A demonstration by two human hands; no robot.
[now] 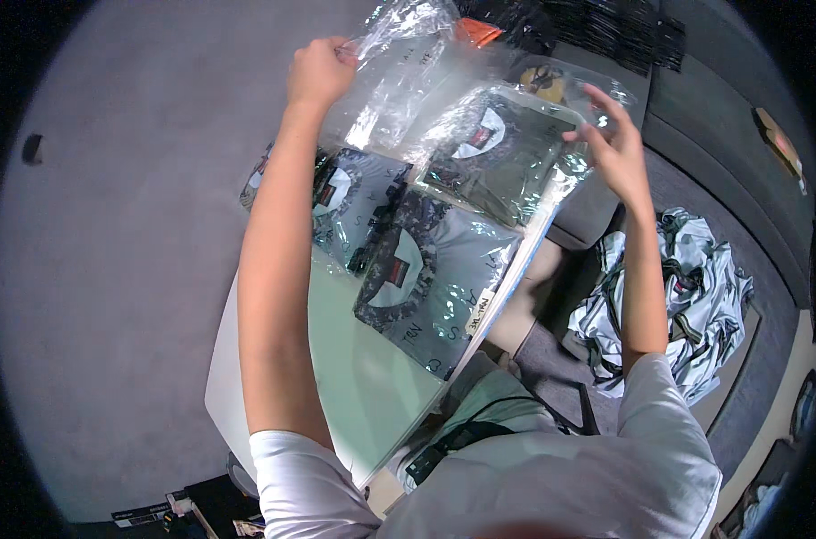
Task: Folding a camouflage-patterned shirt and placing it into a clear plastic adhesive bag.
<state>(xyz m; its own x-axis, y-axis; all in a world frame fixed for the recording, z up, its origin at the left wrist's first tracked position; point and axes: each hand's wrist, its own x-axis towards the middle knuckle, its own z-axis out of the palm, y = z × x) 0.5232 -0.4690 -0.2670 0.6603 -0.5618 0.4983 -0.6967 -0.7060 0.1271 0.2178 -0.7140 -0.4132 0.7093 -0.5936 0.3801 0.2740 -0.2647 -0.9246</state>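
My left hand (322, 74) is closed on the edge of a large clear plastic bag (385, 90) at the far end of the table. My right hand (616, 148) has its fingers apart, beside the right edge of a bagged dark folded shirt (507, 153). The clear plastic lies partly over that shirt. Nearer to me lies a bagged grey folded shirt (457, 269) with a dark patterned collar and handwritten marks on its wrapping. Another bagged patterned shirt (358, 198) lies left of it, partly behind my left forearm.
The pale table (372, 386) runs diagonally below my arms. A heap of white and dark garments (686, 287) lies to the right, by a grey sofa (713, 135). Black plastic packaging (605, 31) and an orange piece (478, 32) sit at the far end.
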